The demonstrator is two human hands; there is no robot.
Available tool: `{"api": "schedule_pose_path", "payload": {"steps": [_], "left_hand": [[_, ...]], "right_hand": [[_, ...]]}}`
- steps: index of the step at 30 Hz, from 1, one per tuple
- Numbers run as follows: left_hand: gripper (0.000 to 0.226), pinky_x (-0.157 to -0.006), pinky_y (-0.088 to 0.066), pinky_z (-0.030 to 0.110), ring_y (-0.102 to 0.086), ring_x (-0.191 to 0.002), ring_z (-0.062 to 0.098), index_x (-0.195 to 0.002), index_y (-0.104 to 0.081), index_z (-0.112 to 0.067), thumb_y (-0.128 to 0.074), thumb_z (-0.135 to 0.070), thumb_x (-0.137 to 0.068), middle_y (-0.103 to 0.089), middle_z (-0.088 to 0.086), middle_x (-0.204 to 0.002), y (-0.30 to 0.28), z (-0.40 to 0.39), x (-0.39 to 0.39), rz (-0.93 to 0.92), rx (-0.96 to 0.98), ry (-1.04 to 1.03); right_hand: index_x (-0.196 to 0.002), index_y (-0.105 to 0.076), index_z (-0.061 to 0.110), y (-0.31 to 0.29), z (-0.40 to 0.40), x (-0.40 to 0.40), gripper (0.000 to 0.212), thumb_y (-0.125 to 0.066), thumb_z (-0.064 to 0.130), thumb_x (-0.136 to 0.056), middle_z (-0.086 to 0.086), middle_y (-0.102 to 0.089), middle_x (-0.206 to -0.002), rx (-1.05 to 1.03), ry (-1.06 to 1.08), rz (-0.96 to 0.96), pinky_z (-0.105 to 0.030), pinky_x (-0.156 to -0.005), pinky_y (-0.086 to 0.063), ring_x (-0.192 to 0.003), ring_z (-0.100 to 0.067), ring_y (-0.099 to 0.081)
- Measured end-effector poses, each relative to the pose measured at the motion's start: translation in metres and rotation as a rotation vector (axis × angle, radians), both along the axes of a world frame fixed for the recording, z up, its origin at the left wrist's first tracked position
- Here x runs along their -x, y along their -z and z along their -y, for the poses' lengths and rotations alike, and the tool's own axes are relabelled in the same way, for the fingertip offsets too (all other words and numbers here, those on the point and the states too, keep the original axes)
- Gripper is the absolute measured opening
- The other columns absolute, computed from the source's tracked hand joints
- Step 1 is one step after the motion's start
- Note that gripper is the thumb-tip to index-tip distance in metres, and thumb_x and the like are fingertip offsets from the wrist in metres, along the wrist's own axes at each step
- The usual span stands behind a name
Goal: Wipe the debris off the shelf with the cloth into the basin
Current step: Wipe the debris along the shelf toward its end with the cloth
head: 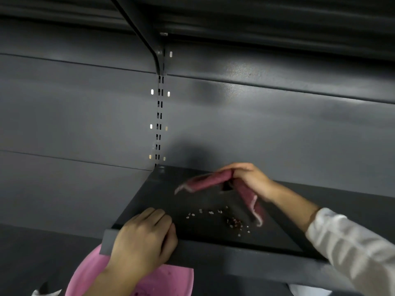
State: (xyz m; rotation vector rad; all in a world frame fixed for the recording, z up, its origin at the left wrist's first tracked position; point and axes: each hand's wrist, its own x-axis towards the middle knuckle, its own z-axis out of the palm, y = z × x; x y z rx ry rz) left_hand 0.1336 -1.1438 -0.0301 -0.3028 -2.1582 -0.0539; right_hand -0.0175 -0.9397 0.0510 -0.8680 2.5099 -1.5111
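Observation:
A dark grey metal shelf [277, 238] runs across the lower half of the view. Small pale and reddish debris [224, 218] lies scattered on it near the front edge. My right hand [250, 178] is shut on a dark pink cloth [205, 181], held just above the shelf behind the debris, with both ends hanging down. My left hand [145, 238] rests over the shelf's front left corner, fingers curled on the edge. A pink basin [171, 280] sits below that corner, partly hidden by my left arm and the shelf.
The grey back panel [256, 124] with a slotted upright [159, 116] stands behind the shelf. An upper shelf and its bracket [147, 33] hang overhead. A lower dark surface [42, 253] lies at the left.

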Motion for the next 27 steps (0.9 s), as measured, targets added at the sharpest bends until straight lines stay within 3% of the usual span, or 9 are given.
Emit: {"api": "schedule_pose_path", "payload": {"steps": [3, 6, 8, 10, 13, 17, 19, 24, 27], "left_hand": [[0.032, -0.039, -0.038, 0.022, -0.051, -0.041, 0.02, -0.045, -0.053, -0.01, -0.043, -0.018, -0.074, -0.052, 0.003, -0.047, 0.001, 0.0, 0.001, -0.009, -0.005, 0.024], [0.032, -0.038, -0.04, 0.022, -0.051, -0.04, 0.022, -0.044, -0.053, -0.009, -0.043, -0.017, -0.074, -0.052, 0.004, -0.045, 0.002, -0.001, 0.003, -0.021, -0.017, 0.043], [0.033, -0.038, -0.042, 0.024, -0.051, -0.04, 0.023, -0.044, -0.052, -0.008, -0.042, -0.017, -0.074, -0.052, 0.005, -0.045, 0.003, -0.001, 0.004, -0.024, -0.015, 0.061], [0.033, -0.037, -0.041, 0.025, -0.05, -0.039, 0.023, -0.044, -0.051, -0.008, -0.041, -0.017, -0.075, -0.051, 0.005, -0.045, 0.002, -0.002, 0.004, -0.03, -0.007, 0.066], [0.033, -0.036, -0.037, 0.025, -0.049, -0.038, 0.023, -0.044, -0.048, -0.009, -0.04, -0.016, -0.075, -0.049, 0.005, -0.044, 0.0, -0.003, 0.002, -0.037, -0.004, 0.072], [0.033, -0.037, -0.036, 0.024, -0.048, -0.038, 0.024, -0.043, -0.046, -0.009, -0.04, -0.015, -0.075, -0.047, 0.005, -0.043, 0.001, -0.003, 0.003, -0.041, -0.02, 0.086], [0.032, -0.037, -0.036, 0.023, -0.047, -0.038, 0.024, -0.043, -0.046, -0.009, -0.041, -0.015, -0.074, -0.047, 0.005, -0.043, 0.002, -0.003, 0.003, -0.044, -0.022, 0.092], [0.032, -0.038, -0.036, 0.023, -0.047, -0.038, 0.022, -0.044, -0.047, -0.009, -0.04, -0.016, -0.075, -0.047, 0.004, -0.044, 0.003, -0.002, 0.004, -0.032, -0.021, 0.112], [0.032, -0.04, -0.036, 0.022, -0.046, -0.038, 0.021, -0.045, -0.047, -0.01, -0.04, -0.016, -0.075, -0.047, 0.004, -0.044, 0.004, -0.001, 0.003, -0.022, -0.011, 0.118]], "right_hand": [[-0.103, -0.064, 0.001, -0.006, -0.049, 0.006, 0.042, -0.033, -0.017, -0.084, -0.014, -0.062, -0.104, -0.078, 0.182, -0.049, -0.004, -0.074, -0.047, -0.082, -0.014, -0.062], [-0.103, -0.064, -0.002, 0.004, -0.103, -0.005, 0.039, -0.032, -0.018, -0.085, -0.025, -0.063, -0.11, -0.206, 0.369, -0.086, 0.007, -0.066, -0.041, -0.084, -0.014, -0.061], [-0.115, -0.059, -0.001, 0.017, -0.13, -0.017, 0.037, -0.036, -0.013, -0.089, -0.032, -0.057, -0.124, -0.361, 0.414, -0.069, -0.005, -0.09, -0.042, -0.107, -0.026, -0.057], [-0.135, -0.04, 0.003, 0.03, -0.137, -0.031, 0.042, -0.039, -0.002, -0.094, -0.023, -0.036, -0.147, -0.586, 0.359, -0.014, -0.023, -0.113, -0.024, -0.134, -0.027, -0.038], [-0.146, -0.013, 0.006, 0.041, -0.118, -0.041, 0.056, -0.039, 0.007, -0.096, -0.009, -0.008, -0.158, -0.765, 0.265, -0.054, -0.017, -0.114, -0.003, -0.145, -0.015, -0.009], [-0.146, -0.013, 0.006, 0.049, -0.07, -0.048, 0.055, -0.036, 0.009, -0.097, -0.007, -0.005, -0.158, -0.723, 0.228, -0.113, -0.02, -0.116, 0.0, -0.146, -0.015, -0.004], [-0.145, -0.017, 0.006, 0.053, -0.042, -0.051, 0.053, -0.036, 0.008, -0.096, -0.008, -0.008, -0.158, -0.67, 0.211, -0.128, -0.024, -0.118, -0.001, -0.146, -0.016, -0.005], [-0.136, -0.036, -0.002, 0.053, 0.012, -0.058, 0.046, -0.034, -0.004, -0.09, -0.017, -0.03, -0.151, -0.535, 0.242, -0.189, -0.015, -0.11, -0.01, -0.141, -0.023, -0.024], [-0.133, -0.045, 0.007, 0.051, 0.026, -0.063, 0.049, -0.033, -0.005, -0.088, -0.016, -0.05, -0.138, -0.406, 0.271, -0.161, -0.009, -0.094, -0.029, -0.126, -0.026, -0.048]]}}
